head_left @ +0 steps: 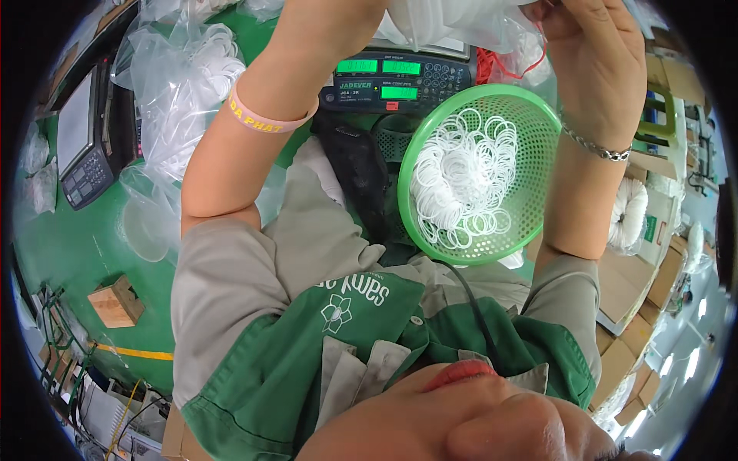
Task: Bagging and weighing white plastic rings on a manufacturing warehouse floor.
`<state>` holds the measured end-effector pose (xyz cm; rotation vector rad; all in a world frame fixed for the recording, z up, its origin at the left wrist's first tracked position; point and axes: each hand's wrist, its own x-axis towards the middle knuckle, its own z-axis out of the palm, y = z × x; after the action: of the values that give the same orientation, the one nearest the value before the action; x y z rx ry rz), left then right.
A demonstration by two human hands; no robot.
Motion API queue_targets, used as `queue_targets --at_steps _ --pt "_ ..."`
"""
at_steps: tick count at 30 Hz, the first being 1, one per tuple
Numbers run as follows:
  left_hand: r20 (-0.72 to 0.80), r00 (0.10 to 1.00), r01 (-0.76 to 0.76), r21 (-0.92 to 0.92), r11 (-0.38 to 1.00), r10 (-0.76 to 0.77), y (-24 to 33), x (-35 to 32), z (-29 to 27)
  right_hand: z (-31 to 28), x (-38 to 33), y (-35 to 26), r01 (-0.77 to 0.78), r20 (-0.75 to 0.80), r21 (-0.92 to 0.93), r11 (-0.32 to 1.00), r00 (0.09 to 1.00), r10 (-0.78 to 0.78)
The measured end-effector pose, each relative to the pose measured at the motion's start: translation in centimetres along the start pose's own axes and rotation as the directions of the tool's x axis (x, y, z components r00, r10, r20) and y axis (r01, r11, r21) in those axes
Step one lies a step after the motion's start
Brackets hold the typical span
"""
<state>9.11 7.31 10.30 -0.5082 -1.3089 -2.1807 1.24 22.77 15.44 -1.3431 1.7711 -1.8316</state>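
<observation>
Plastic bag (453, 19), clear and flimsy, hung above the green basket (530, 131) of white rings (465, 177). Right hand (600, 61) pinched its upper edge; left hand (338, 23) ran out of view, its fingers' state untellable. Light and slippery, I judged it best gripped at the mouth.

A green table (61, 246) carries a counting scale (396, 81). Left of the scale lie clear bags of white rings (181, 100); farther left sits a second scale (84, 146). A wooden block (115, 301) lies well below-left of it.
</observation>
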Motion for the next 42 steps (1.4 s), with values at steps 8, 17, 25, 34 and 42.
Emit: queue_targets --at_steps 8,17,25,34,42 --pt "0.008 0.996 0.089 -0.117 0.989 -0.089 -0.8 0.0 -1.1 -0.4 -0.7 -0.4 -0.163 0.089 0.351 0.922 0.986 0.140" --pt "-0.076 0.997 0.009 -0.120 0.993 -0.018 -1.2 -0.3 -1.9 -2.0 -1.1 0.4 -0.034 -0.164 0.214 0.976 0.984 0.071" --pt "-0.260 0.965 -0.081 -0.158 0.984 0.038 -1.1 -0.9 -5.7 -5.8 -1.9 3.9 -0.060 -0.556 -0.256 0.965 0.825 -0.097" --pt "-0.289 0.957 -0.053 -0.218 0.974 -0.012 -1.2 -1.2 -5.4 -6.0 1.0 12.0 -0.370 -0.443 -0.403 0.837 0.879 0.176" --pt "-0.089 0.975 -0.170 0.297 0.940 0.204 -0.2 -0.4 -3.5 -3.9 -1.2 7.2 -0.098 -0.544 -0.493 0.864 0.810 -0.219"
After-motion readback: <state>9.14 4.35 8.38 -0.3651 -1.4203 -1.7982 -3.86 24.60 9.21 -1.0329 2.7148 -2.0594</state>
